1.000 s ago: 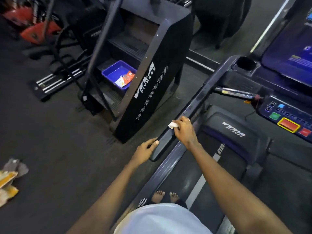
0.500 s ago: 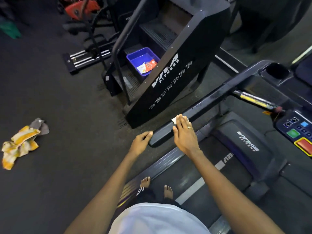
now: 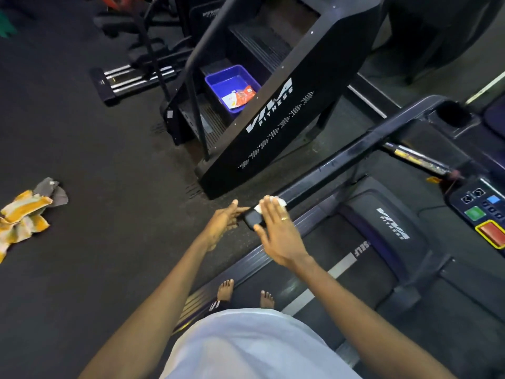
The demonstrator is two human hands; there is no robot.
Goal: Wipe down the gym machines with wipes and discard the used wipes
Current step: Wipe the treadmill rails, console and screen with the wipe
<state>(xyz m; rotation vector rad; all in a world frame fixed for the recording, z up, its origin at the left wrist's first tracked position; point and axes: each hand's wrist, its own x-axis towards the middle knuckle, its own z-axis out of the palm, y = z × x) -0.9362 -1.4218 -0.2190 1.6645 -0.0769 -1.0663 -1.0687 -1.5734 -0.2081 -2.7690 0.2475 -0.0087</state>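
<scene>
— Where's the wipe [image 3: 279,201] now?
— Under the fingertips of the right hand [image 3: 276,236], on top of the side rail [image 3: 341,164] of the treadmill [image 3: 393,225], right by its rounded end. Only a white corner peeks out.
— Is it gripped?
— No. The fingers lie flat and straight, and the hand just presses it down. The left hand [image 3: 222,224] is spread too, fingers straight, touching the side of the rail's end and holding nothing.
— Looks flimsy, that wipe.
— I'd say so. It's thin, soft, probably damp, and weighs next to nothing. It could bunch up or slip out from under a flat hand on that slick rail. My guess is it wants firm pressure on its middle, or a pinch at one edge for lifting.
— And the rail?
— Stiff and fixed, so it won't give. The rounded end is the awkward bit, because the wipe would need wrapping round it.
— Where would it go afterwards?
— Can't say. There's a blue tub [image 3: 228,79] with a packet [image 3: 240,95] in it on the stair machine [image 3: 276,119] nearby, and a rag [image 3: 24,212] on the floor [image 3: 109,255], well off to the left.
</scene>
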